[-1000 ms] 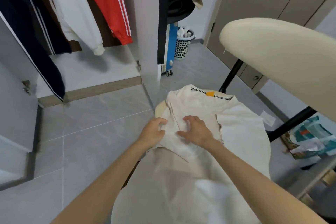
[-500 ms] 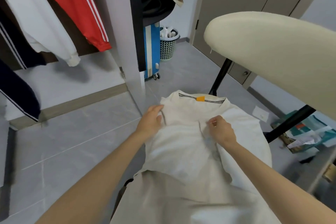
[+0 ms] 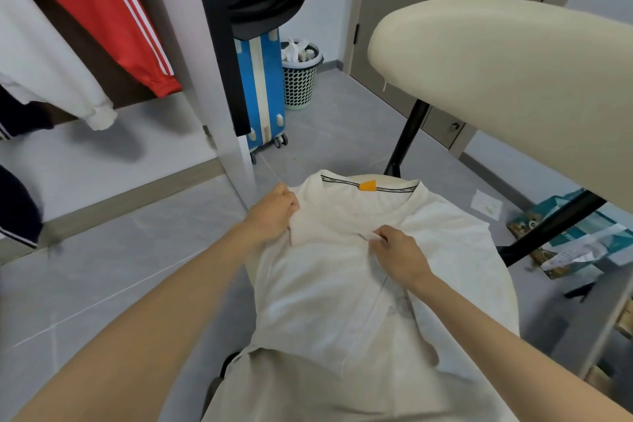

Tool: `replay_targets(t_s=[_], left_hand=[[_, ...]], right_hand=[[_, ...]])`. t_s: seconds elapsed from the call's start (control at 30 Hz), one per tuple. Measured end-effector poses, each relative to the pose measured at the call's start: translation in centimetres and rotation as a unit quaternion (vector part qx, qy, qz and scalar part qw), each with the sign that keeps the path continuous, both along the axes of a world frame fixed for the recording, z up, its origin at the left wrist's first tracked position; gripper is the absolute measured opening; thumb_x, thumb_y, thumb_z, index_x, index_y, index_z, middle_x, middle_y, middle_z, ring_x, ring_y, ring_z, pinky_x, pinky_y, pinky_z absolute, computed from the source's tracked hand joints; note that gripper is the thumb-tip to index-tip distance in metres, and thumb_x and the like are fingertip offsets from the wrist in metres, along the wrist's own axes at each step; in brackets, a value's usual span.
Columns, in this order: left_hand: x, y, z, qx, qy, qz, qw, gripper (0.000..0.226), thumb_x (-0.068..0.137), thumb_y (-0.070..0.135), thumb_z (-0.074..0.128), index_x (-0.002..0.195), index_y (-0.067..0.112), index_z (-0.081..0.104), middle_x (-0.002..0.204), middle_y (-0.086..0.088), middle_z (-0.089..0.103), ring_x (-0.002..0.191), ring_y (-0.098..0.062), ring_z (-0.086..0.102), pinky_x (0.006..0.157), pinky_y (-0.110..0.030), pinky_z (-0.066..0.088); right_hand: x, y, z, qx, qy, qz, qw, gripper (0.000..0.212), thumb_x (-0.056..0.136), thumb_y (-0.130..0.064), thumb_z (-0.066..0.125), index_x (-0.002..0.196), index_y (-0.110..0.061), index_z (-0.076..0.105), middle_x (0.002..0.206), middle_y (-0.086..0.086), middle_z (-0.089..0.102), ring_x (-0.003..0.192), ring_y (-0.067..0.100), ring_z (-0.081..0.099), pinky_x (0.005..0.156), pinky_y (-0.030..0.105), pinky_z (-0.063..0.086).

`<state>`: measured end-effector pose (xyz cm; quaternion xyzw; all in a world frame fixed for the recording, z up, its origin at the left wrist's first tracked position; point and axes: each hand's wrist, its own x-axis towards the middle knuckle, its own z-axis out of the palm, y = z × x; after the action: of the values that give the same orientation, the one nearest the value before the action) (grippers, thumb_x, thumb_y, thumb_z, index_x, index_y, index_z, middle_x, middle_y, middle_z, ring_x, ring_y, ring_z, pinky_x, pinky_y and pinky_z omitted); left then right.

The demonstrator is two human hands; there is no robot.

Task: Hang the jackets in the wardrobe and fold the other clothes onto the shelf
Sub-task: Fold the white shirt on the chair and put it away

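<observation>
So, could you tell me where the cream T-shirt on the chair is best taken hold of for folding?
I'd grip the cream T-shirt at its shoulder edges, either side of the collar, coming from above on your near side. It lies flat on the chair seat with the collar pointing away. The left hand grips the left shoulder; the right hand pinches a fold mid-chest.
</observation>
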<state>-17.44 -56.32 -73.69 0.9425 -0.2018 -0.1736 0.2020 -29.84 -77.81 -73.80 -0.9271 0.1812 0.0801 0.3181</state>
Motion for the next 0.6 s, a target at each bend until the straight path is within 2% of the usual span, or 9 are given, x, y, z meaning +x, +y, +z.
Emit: replay_targets(t_s=[0.1, 0.17, 0.23, 0.3, 0.37, 0.43, 0.5, 0.6], left_hand=[[0.2, 0.1, 1.3, -0.092, -0.009, 0.001, 0.996, 0.022, 0.104, 0.020, 0.032, 0.102, 0.014, 0.052, 0.104, -0.006, 0.059, 0.096, -0.027, 0.055, 0.086, -0.041, 0.043], [0.7, 0.4, 2.1, -0.108, -0.025, -0.013, 0.994, 0.020, 0.105, 0.023, 0.031, 0.098, 0.018, 0.049, 0.095, -0.005, 0.061, 0.090, -0.026, 0.055, 0.079, -0.040, 0.043], [1.6, 0.8, 2.8, -0.044, -0.104, -0.042, 0.993, 0.021, 0.105, 0.025, 0.029, 0.095, 0.020, 0.047, 0.091, -0.003, 0.059, 0.088, -0.024, 0.050, 0.070, -0.037, 0.035], [2.4, 1.1, 3.5, 0.038, -0.175, -0.059, 0.982, 0.022, 0.105, 0.025, 0.029, 0.093, 0.021, 0.048, 0.093, 0.000, 0.056, 0.089, -0.020, 0.042, 0.069, -0.033, 0.023], [2.7, 0.9, 3.6, 0.110, -0.187, -0.049, 0.975, 0.019, 0.103, 0.022, 0.032, 0.098, 0.022, 0.050, 0.102, 0.001, 0.053, 0.092, -0.017, 0.035, 0.073, -0.033, 0.022], [2.4, 0.4, 3.0, 0.164, -0.169, -0.037, 0.971, 0.020, 0.103, 0.021, 0.035, 0.115, 0.021, 0.051, 0.117, -0.001, 0.049, 0.104, -0.020, 0.037, 0.084, -0.035, 0.029], [1.8, -0.3, 2.2, 0.166, -0.114, -0.027, 0.979, 0.033, 0.105, 0.026, 0.033, 0.135, 0.021, 0.043, 0.136, -0.002, 0.041, 0.122, -0.024, 0.034, 0.098, -0.040, 0.032], [1.2, -1.6, 1.5, 0.109, -0.070, -0.043, 0.991, 0.044, 0.104, 0.036, 0.031, 0.147, 0.025, 0.032, 0.156, 0.001, 0.024, 0.139, -0.026, 0.022, 0.112, -0.043, 0.022]], right_hand=[[0.1, -0.2, 0.5, 0.023, -0.023, 0.012, 0.999, 0.014, 0.098, -0.018, 0.043, 0.087, -0.018, 0.053, 0.086, 0.002, 0.059, 0.086, 0.025, 0.054, 0.070, 0.032, 0.040], [0.3, -0.3, 0.9, 0.038, -0.037, 0.022, 0.998, 0.015, 0.098, -0.016, 0.043, 0.087, -0.015, 0.053, 0.077, -0.001, 0.055, 0.080, 0.024, 0.051, 0.068, 0.032, 0.037], [0.7, -0.1, 1.2, 0.045, -0.050, 0.033, 0.997, 0.016, 0.099, -0.017, 0.043, 0.086, -0.014, 0.054, 0.071, -0.004, 0.050, 0.076, 0.022, 0.048, 0.066, 0.032, 0.035], [1.2, 0.2, 1.4, 0.033, -0.053, 0.040, 0.997, 0.017, 0.099, -0.020, 0.044, 0.088, -0.018, 0.055, 0.075, -0.003, 0.053, 0.080, 0.023, 0.050, 0.069, 0.033, 0.038], [1.7, 0.5, 1.5, -0.007, -0.040, 0.034, 0.999, 0.019, 0.100, -0.025, 0.044, 0.093, -0.019, 0.060, 0.086, 0.003, 0.060, 0.087, 0.026, 0.056, 0.072, 0.033, 0.042], [1.9, 0.5, 1.5, -0.056, -0.028, 0.018, 0.998, 0.023, 0.100, -0.027, 0.043, 0.103, -0.017, 0.064, 0.098, 0.005, 0.064, 0.095, 0.027, 0.058, 0.073, 0.033, 0.045], [2.0, 0.1, 1.4, -0.075, -0.033, 0.007, 0.997, 0.025, 0.099, -0.023, 0.044, 0.109, -0.018, 0.066, 0.109, 0.004, 0.063, 0.106, 0.025, 0.054, 0.080, 0.035, 0.048], [1.8, -1.7, 1.3, -0.093, -0.087, -0.008, 0.992, 0.027, 0.097, -0.015, 0.046, 0.116, -0.020, 0.064, 0.122, 0.004, 0.059, 0.115, 0.025, 0.045, 0.092, 0.038, 0.043]])
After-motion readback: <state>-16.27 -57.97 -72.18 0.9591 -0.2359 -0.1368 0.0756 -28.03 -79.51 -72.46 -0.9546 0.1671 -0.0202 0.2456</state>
